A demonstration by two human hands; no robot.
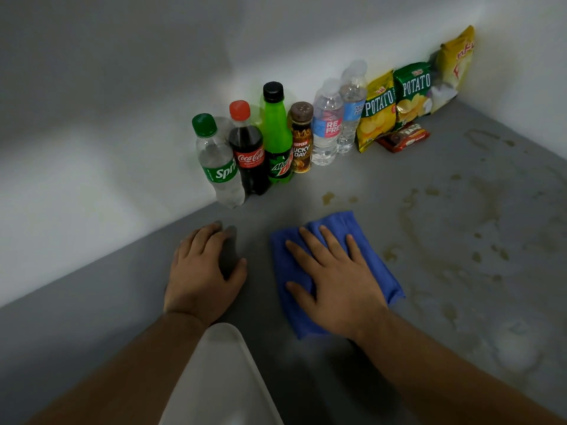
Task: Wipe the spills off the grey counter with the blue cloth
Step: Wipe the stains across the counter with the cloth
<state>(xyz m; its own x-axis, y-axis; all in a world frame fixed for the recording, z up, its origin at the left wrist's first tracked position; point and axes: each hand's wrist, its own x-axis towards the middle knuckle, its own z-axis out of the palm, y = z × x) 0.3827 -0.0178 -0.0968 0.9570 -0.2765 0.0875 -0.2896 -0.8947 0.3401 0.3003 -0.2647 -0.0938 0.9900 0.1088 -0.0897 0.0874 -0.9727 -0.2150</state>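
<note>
Bottles [264, 142] and snack bags [405, 96] line the wall at the back of the grey worktop [352, 185]. Yellowish spills [435, 228] streak the surface to the right. The blue cloth [377, 265] lies folded on the worktop just left of them. The right hand [334, 280] lies flat on the cloth, fingers spread, gripping nothing. The left hand [202, 271] rests on the bare worktop beside it, fingers loosely curled, holding nothing.
</note>
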